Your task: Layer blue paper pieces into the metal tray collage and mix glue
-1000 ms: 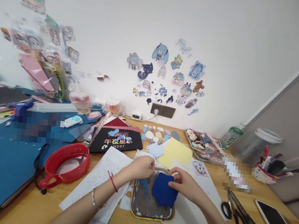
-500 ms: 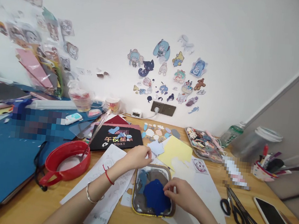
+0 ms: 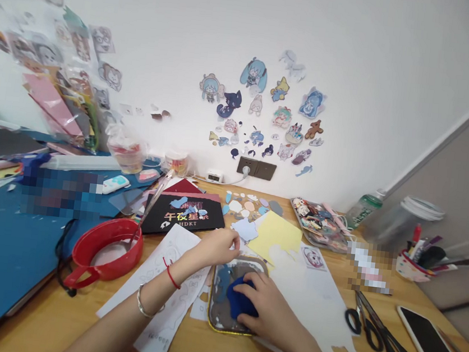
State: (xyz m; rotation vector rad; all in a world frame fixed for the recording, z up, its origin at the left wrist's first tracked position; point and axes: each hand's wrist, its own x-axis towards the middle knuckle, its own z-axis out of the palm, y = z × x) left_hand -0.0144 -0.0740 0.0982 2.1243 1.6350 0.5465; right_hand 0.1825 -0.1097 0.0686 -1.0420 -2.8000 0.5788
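R hand lies flat, fingers spread, pressing a dark blue cutout onto the grey tray, near centre of the worktop. L hand rests at the tray's far edge, fingers curled; can't tell if it pinches anything. Cutout looks thin, light, floppy, prob. tears easily & may be sticky from the tray. Best lifted by an edge w/ fingertips, slowly. Red bowl to the left, scissors to the right.

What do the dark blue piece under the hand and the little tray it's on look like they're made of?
Dark blue piece: likely matte paper or thin foam, flat under the right hand. Tray: seemingly thin metal or foil board, shiny gold rim, its grey face smeared.
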